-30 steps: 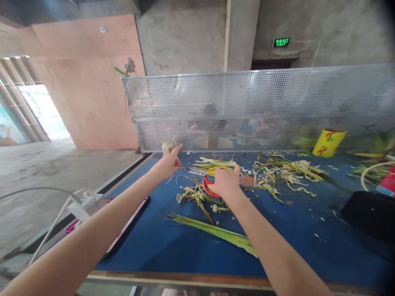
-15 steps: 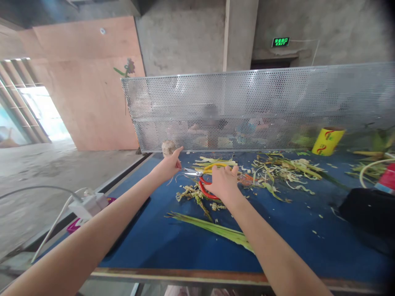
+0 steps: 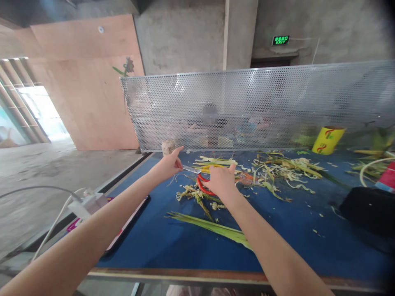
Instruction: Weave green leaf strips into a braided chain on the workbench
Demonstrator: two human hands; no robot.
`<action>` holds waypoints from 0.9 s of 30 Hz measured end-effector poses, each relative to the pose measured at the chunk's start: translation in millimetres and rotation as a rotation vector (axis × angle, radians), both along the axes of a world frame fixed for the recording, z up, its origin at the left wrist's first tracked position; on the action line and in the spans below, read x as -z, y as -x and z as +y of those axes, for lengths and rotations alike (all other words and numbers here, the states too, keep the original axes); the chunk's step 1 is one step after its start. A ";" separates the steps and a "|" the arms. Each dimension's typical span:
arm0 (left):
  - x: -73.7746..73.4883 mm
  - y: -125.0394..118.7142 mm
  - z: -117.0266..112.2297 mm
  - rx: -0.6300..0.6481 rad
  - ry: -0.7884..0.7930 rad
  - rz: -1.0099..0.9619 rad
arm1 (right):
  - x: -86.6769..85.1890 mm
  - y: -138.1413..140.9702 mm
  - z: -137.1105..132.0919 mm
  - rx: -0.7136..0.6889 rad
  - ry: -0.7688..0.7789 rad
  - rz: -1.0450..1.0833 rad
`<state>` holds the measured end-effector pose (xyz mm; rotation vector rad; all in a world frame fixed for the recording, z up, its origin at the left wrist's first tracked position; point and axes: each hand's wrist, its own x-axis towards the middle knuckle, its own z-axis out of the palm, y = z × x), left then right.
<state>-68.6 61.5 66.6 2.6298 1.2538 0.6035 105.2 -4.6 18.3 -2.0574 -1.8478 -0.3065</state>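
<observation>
In my right hand [image 3: 222, 181] is a pair of scissors with red and yellow handles [image 3: 205, 187]. Their blades, close together, point left at my left hand [image 3: 168, 165]. That hand's fingers are closed, with one finger stretched forward; anything pinched in them is too small to make out. Just behind it sits a rough pale lump [image 3: 168, 146]. Pale green strips [image 3: 214, 160] lie beyond the scissors. Below them are knobbly plant scraps [image 3: 197, 194], and closer to me a long green leaf stalk [image 3: 212, 228] lies on the blue tabletop [image 3: 173, 255].
A perforated metal screen [image 3: 185, 111] runs along the table's far edge, with people behind it. To the right are a heap of peelings [image 3: 290, 166], a yellow roll [image 3: 328, 140] and a black object [image 3: 365, 209]. A tablet-like device [image 3: 131, 222] and white plugs [image 3: 88, 204] lie left.
The scissors have closed: their blades and handles have come together, and the blade tips now reach my left fingers. My left arm has shifted slightly, uncovering more of the device beneath it.
</observation>
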 end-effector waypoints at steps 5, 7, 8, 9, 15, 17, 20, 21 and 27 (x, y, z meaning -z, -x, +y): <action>2.2 2.1 0.2 0.005 0.003 -0.015 | 0.7 -1.9 3.1 -0.008 0.003 -0.005; 3.1 2.4 0.5 -0.003 0.009 -0.029 | 0.8 -2.0 3.6 -0.015 0.007 -0.010; 3.4 2.6 0.7 -0.009 0.014 -0.038 | 0.8 -1.8 3.6 -0.017 0.010 -0.012; 3.7 2.7 0.7 -0.015 0.019 -0.049 | 0.8 -1.4 3.7 -0.021 0.014 -0.013; 4.4 5.0 0.4 -0.049 0.102 -0.175 | -1.7 0.6 4.2 -0.025 0.049 0.008; 5.4 6.5 2.2 -0.067 0.138 -0.250 | -2.6 -0.7 4.4 -0.019 0.050 0.021; 8.0 10.2 8.1 -0.121 0.183 -0.418 | -3.8 -6.0 3.7 -0.013 0.067 0.063; 8.7 12.1 10.5 -0.145 0.195 -0.487 | -4.4 -8.5 2.8 -0.018 0.083 0.084; 8.0 25.1 17.3 -0.206 0.219 -0.882 | -9.4 -22.4 -7.3 -0.208 0.273 0.209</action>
